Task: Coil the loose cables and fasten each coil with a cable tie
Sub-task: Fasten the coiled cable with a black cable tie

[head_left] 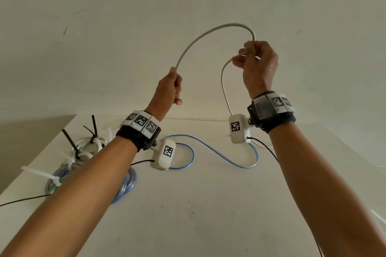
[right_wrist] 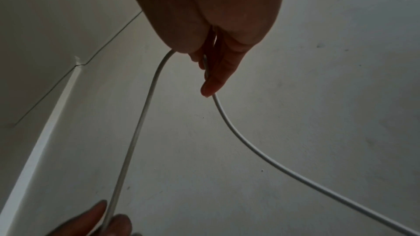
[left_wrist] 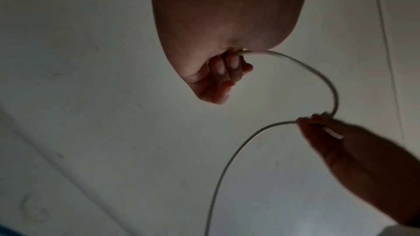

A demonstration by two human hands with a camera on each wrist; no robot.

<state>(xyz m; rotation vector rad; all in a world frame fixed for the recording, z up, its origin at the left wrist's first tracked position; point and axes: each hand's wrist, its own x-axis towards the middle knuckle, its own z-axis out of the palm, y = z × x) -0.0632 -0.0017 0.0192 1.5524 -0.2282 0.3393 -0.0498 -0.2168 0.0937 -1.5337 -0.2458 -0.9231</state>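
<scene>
My forearms reach up from six o'clock over the white table [head_left: 208, 204]. At eight o'clock lie tied cable coils [head_left: 87, 148]; ahead, a loose blue cable [head_left: 211, 148]. Higher, my left hand [head_left: 169, 92] grips the white cable [head_left: 208, 32], arching toward one o'clock, where my right hand [head_left: 259, 64] pinches it.

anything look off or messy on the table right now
Only the blue cable: it snakes loose across the table, uncoiled and untied, while the coils at the left are already tied. Both hands hold the white cable in the air.
</scene>
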